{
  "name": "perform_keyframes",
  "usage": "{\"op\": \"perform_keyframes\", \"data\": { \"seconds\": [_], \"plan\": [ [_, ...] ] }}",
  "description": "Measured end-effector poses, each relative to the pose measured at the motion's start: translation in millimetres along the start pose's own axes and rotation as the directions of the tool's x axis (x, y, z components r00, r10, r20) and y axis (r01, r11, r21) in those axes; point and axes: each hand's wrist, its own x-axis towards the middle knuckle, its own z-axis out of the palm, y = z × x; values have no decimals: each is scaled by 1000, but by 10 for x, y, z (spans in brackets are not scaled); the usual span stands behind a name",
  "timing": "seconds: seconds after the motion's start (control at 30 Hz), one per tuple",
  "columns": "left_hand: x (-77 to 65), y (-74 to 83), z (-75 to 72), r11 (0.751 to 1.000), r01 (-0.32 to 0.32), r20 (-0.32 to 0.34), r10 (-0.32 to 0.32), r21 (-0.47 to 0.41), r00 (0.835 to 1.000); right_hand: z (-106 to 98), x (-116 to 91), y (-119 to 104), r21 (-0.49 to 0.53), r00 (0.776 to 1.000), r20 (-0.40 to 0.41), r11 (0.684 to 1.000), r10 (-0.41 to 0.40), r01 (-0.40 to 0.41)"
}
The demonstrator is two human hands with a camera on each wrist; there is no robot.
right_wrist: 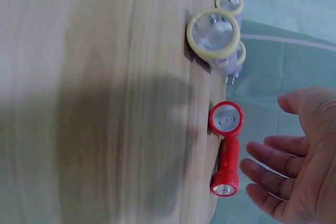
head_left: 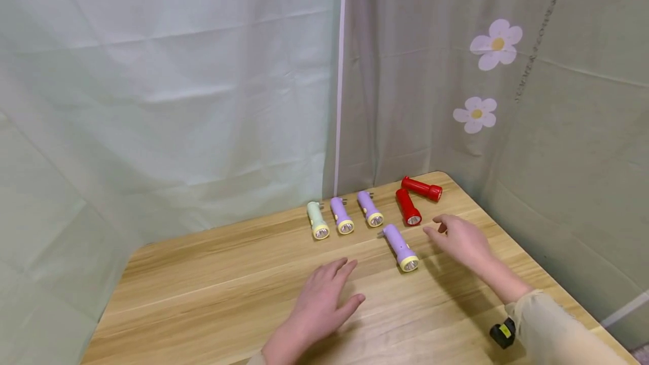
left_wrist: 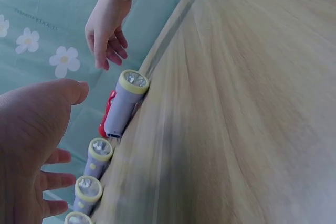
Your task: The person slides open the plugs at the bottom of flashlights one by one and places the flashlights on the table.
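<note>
A purple flashlight [head_left: 399, 246] with a yellow rim and plug prongs lies on the wooden table, apart from the others. My right hand [head_left: 461, 241] hovers to its right, fingers loosely bent around nothing. Lower left of that flashlight, my left hand [head_left: 321, 300] hangs over the table with fingers spread, holding nothing. Near the back edge are a pale green flashlight [head_left: 316, 219] and two more purple flashlights [head_left: 342, 216] side by side. Two red flashlights lie at the back right: one [head_left: 407, 206] faces forward, the other [head_left: 422, 188] points rightward. The right wrist view shows both red flashlights [right_wrist: 229, 153] beside my fingers.
A small black object with a yellow label [head_left: 503, 333] is by my right sleeve; its kind is unclear. Hanging fabric [head_left: 203, 100] stands behind the table [head_left: 213, 286], and a flowered curtain [head_left: 558, 145] borders its right side.
</note>
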Motion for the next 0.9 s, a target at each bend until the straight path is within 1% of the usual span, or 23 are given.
{"op": "perform_keyframes", "data": {
  "seconds": [0.17, 0.43, 0.57, 0.77, 0.9],
  "plan": [
    [81, 31, 7, 1000, -3, -11, 3, 7, 1000, -27, 127, 33, 8, 999, 27, 1000, 29, -30],
    [196, 34, 34, 1000, 19, -3, -19, 2, 1000, -37, 363, 60, -4, 996, 61, 998, 61, -61],
    [256, 42, 34, 1000, 11, -9, -11, 4, 1000, -43, 464, 33, -12, 995, 69, 997, 73, -72],
    [378, 37, 34, 1000, 0, -26, 0, 6, 1000, -25, 602, -21, -23, 996, 54, 997, 74, -72],
    [474, 8, 42, 1000, 14, -13, -14, -1, 1000, 13, 720, -44, -18, 993, 76, 995, 95, -94]
  ]
}}
